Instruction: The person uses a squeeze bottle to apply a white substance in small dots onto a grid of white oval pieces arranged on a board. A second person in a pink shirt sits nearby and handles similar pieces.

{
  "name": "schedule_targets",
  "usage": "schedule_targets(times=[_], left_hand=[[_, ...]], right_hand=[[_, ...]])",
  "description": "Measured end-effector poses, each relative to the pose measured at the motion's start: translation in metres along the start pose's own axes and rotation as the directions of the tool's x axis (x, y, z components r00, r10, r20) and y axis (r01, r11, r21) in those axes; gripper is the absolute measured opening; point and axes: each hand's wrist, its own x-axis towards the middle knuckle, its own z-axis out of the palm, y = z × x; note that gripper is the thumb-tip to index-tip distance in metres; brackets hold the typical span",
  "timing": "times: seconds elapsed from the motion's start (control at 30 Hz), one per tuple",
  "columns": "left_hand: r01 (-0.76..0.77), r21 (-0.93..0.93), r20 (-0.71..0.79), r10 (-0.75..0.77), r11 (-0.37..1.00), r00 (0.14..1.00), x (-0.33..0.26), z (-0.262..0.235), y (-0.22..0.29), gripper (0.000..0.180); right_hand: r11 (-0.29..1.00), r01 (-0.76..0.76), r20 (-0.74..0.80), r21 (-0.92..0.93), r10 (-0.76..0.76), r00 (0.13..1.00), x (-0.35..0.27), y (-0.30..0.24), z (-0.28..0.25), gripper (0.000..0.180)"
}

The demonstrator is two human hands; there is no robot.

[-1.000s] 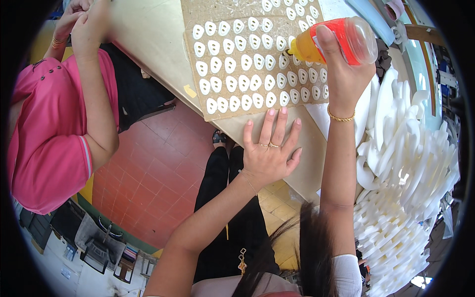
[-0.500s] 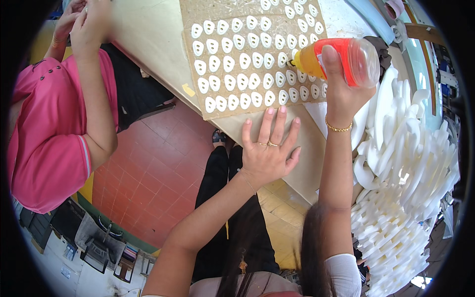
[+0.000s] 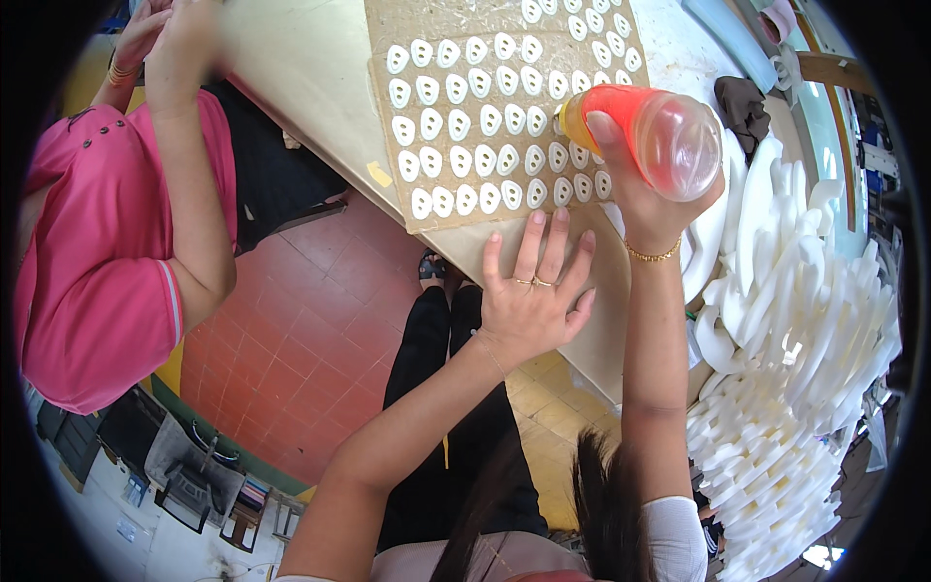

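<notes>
Bottle tipped nozzle-first over the cardboard sheet's right edge.

R hand [image 3: 648, 194] is wrapped round the orange squeeze bottle [image 3: 645, 136], long axis lying across, nozzle toward the cardboard sheet [image 3: 436, 29] w/ its rows of white oval pieces [image 3: 465, 126], base away from it. L hand [image 3: 531, 301] lies flat, fingers spread, holding nothing, on the worktop [image 3: 310, 68] just below the sheet's near edge; R hand is nearer the pieces.

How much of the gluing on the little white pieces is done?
Done: I cannot tell which white pieces already have glue. In hand: the right hand tips the orange bottle over the right-hand rows, while the left hand presses flat beside the cardboard sheet.
</notes>
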Motion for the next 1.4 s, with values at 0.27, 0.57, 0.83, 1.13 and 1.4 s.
schedule_targets(times=[0.27, 0.57, 0.83, 1.13, 1.4], left_hand=[[0.001, -0.017, 0.008, -0.001, 1.000, 1.000, 0.000, 0.000, 0.002, 0.061], [-0.010, 0.027, -0.004, 0.010, 1.000, 1.000, 0.000, 0.001, 0.001, 0.063], [-0.022, 0.059, 0.017, 0.021, 0.998, 1.000, -0.001, 0.000, 0.001, 0.062], [-0.035, 0.062, 0.040, 0.032, 0.997, 0.999, 0.002, -0.003, 0.002, 0.059], [-0.034, 0.066, 0.038, 0.032, 0.997, 0.999, 0.002, -0.003, 0.002, 0.058]], right_hand=[[0.985, -0.052, -0.227, 0.165, 0.090, 0.970, 0.015, 0.018, 0.008, 0.042], [0.137, -0.272, 0.049, 0.952, 0.813, 0.580, 0.025, 0.035, -0.055, 0.045], [0.891, -0.333, -0.234, 0.308, 0.410, 0.881, 0.001, 0.042, -0.055, 0.027], [0.914, -0.352, -0.205, 0.204, 0.391, 0.897, 0.004, 0.048, -0.047, 0.033], [0.910, -0.370, -0.222, 0.190, 0.406, 0.886, -0.006, 0.041, -0.057, 0.035]])
